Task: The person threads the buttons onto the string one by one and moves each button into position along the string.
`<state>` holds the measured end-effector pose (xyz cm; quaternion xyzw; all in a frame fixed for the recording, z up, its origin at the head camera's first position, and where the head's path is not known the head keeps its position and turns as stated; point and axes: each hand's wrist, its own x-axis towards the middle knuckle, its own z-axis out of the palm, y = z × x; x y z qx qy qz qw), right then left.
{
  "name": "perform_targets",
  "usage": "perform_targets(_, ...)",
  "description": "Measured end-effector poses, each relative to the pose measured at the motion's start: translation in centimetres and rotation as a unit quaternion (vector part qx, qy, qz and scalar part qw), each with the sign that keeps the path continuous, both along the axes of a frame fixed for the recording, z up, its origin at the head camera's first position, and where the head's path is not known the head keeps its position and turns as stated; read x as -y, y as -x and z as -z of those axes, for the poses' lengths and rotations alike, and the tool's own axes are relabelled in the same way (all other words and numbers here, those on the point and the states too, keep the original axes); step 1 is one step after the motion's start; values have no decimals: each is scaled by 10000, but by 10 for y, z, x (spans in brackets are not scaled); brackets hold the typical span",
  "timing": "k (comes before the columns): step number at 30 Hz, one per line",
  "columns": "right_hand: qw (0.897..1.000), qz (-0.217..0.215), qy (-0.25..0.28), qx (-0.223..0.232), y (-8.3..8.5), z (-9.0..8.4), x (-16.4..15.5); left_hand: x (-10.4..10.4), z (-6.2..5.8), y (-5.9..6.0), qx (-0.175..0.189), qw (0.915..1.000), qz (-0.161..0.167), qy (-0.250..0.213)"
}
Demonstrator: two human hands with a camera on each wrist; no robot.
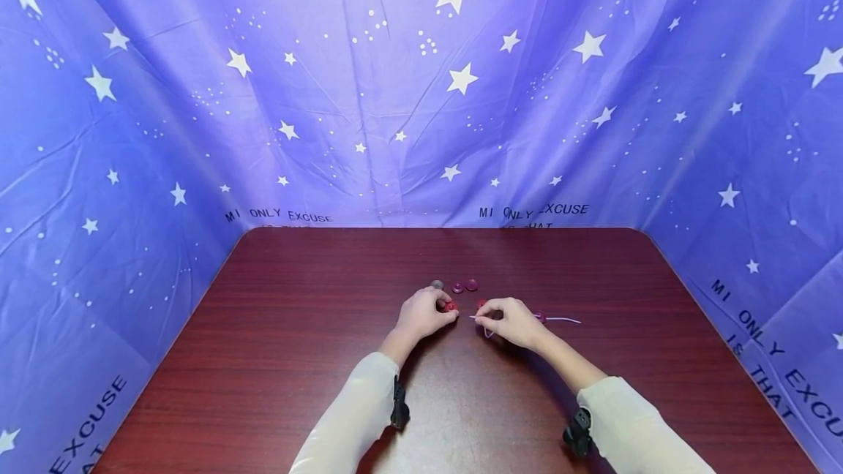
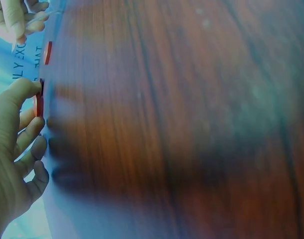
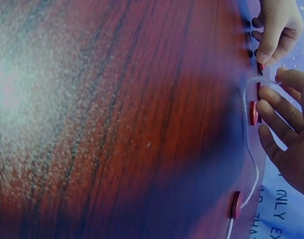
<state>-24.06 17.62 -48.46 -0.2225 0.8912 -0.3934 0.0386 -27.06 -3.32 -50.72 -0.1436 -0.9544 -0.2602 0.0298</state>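
My left hand (image 1: 420, 313) pinches a round red button (image 1: 451, 306) between thumb and finger. That button also shows edge-on between the fingertips in the left wrist view (image 2: 39, 105). To its right, my right hand (image 1: 514, 320) pinches one end of a pale cord (image 3: 247, 124), whose tip points left toward the held button. In the right wrist view the cord curves down to a dark red button (image 3: 236, 205) strung on it, and its tail (image 1: 565, 320) runs off to the right. Beside the right fingers sits another red button (image 3: 253, 113).
Just beyond the hands lie two maroon buttons (image 1: 465, 286) side by side, with a grey button (image 1: 437, 284) to their left. The brown wooden table (image 1: 276, 357) ends at a purple-blue star-printed cloth (image 1: 395, 93) on the far side and both flanks.
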Motion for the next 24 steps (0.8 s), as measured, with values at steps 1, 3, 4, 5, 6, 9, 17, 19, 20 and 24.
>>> perform_targets(1,10000,-3,0,14,0,0,0,1,0,0,-15,10000,19,-41)
perform_targets(3,10000,-9,14,52,0,-1,0,3,0,0,-12,10000,23,-80)
perform_targets(4,10000,-11,22,71,-1,-1,0,3,0,0,-21,10000,28,-93)
perform_targets(5,10000,-8,27,84,-1,-1,1,4,0,0,-27,9999,34,-112)
perform_targets(6,10000,-2,22,83,-1,-2,1,5,1,0,-45,9999,48,-128)
perform_targets(9,10000,18,-14,34,0,-2,1,6,1,-1,-79,9998,81,-156)
perform_targets(17,10000,2,21,50,2,-2,2,10,-1,-5,-177,9994,176,-223)
perform_targets(19,10000,3,15,75,2,-1,2,12,-2,-6,-195,9993,194,-243)
perform_targets(20,10000,4,6,85,2,-1,2,12,-3,-7,-212,9992,209,-257)
perform_targets(24,9999,47,-62,107,3,-1,2,15,-7,-9,-248,9991,242,-257)
